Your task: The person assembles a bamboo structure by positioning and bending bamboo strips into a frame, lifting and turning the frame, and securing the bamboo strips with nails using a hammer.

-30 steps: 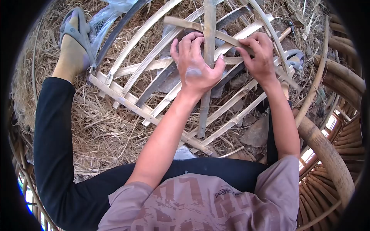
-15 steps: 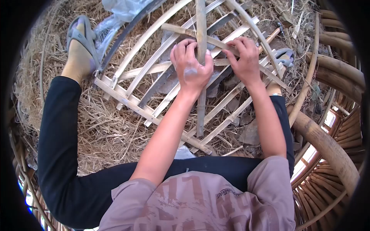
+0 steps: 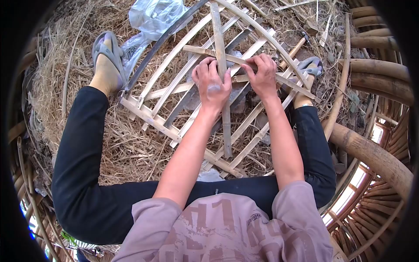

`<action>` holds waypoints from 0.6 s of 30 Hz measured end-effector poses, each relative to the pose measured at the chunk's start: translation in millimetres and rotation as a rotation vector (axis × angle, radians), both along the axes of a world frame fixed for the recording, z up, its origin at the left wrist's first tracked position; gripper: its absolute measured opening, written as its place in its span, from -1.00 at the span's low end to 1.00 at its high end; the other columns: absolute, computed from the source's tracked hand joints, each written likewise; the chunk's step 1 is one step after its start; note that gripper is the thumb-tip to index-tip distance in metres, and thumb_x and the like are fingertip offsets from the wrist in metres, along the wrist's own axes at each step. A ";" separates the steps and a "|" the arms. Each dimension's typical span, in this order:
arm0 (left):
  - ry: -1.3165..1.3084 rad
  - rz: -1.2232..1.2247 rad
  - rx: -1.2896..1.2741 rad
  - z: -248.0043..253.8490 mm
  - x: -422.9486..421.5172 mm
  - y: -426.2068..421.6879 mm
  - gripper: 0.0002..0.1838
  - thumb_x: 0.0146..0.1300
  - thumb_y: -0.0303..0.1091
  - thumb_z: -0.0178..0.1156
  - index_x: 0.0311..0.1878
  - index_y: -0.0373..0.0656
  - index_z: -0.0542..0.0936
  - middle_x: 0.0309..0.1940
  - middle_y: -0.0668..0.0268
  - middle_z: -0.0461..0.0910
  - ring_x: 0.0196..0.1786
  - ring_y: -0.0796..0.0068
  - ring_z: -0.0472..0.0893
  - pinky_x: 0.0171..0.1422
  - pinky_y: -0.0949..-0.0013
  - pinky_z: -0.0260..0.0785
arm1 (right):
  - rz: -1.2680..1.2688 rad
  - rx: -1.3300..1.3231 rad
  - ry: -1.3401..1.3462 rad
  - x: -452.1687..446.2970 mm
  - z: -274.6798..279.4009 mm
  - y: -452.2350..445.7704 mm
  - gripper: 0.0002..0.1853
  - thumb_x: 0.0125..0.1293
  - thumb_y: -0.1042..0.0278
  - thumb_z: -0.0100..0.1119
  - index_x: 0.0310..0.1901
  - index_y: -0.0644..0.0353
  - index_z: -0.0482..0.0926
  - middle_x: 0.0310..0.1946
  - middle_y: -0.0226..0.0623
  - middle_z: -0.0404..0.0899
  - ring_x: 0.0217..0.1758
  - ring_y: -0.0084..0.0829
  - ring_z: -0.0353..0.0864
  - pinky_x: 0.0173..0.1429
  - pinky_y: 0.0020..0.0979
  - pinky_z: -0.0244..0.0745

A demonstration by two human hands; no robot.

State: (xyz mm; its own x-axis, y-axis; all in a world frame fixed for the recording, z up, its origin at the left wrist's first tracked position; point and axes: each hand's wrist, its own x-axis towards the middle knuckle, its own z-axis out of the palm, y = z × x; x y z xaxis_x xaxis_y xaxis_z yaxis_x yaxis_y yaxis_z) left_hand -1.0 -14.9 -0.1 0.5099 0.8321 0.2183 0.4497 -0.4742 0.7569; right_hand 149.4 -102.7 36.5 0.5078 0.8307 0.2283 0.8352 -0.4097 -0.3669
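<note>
A curved lattice frame of split bamboo strips lies on the ground between my legs. One long bamboo strip runs lengthwise over it, and a shorter diagonal strip crosses beneath my hands. My left hand is closed at this crossing, with the long strip between its curled fingers and thumb. Just to the right, my right hand has bent fingers, thumb and fingertips drawn close together by the diagonal strip. Whatever is pinched there is too small to make out.
A hammer with a wooden handle lies beyond my right hand. Clear plastic bags are at the upper left. Dry straw and shavings cover the ground. Thick bamboo poles stand at the right. My sandalled feet flank the frame.
The view has shifted slightly, so the frame sits a little lower. My right hand has come a bit closer to my left, fingertips nearer the crossing. The left keeps its hold.
</note>
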 end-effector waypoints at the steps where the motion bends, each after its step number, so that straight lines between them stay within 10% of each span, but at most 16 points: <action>1: 0.006 0.003 -0.002 0.3 0.0 0.9 -0.51 0.19 -0.18 0.37 0.07 -0.33 0.57 0.11 0.09 0.50 0.25 0.11 0.45 0.44 -0.02 0.08 | -0.004 0.010 0.001 -0.9 -1.2 0.5 -0.78 0.22 0.14 0.44 -0.24 0.06 0.67 -0.27 -0.39 0.56 -0.05 -0.23 0.54 0.16 -0.14 0.32; 15: -0.142 0.140 0.004 -6.5 -5.7 14.1 -0.55 0.25 -0.18 0.29 0.10 -0.30 0.56 0.03 0.05 0.55 0.18 0.13 0.51 0.39 -0.09 0.17 | -0.003 -0.041 -0.079 -9.0 1.2 7.5 -0.67 0.21 0.00 0.44 -0.18 0.05 0.64 -0.24 -0.38 0.59 -0.01 -0.23 0.55 0.22 -0.11 0.30; 18: 0.223 0.277 0.297 10.0 -36.9 59.3 -0.54 0.28 -0.09 0.28 0.10 -0.24 0.57 0.01 0.06 0.56 0.18 0.12 0.50 0.37 -0.07 0.19 | -0.019 -0.025 -0.085 -10.7 -1.9 4.5 -0.65 0.24 -0.03 0.42 -0.14 0.05 0.64 -0.20 -0.38 0.63 0.01 -0.27 0.59 0.25 -0.10 0.28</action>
State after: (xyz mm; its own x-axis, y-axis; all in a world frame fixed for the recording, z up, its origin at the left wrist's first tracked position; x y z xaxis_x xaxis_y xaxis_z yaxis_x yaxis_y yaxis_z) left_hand -37.9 44.4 9.9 0.3390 0.8616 0.3778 0.7261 -0.4950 0.4772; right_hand 138.7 -98.1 34.7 0.5029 0.8272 0.2507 0.8550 -0.4337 -0.2843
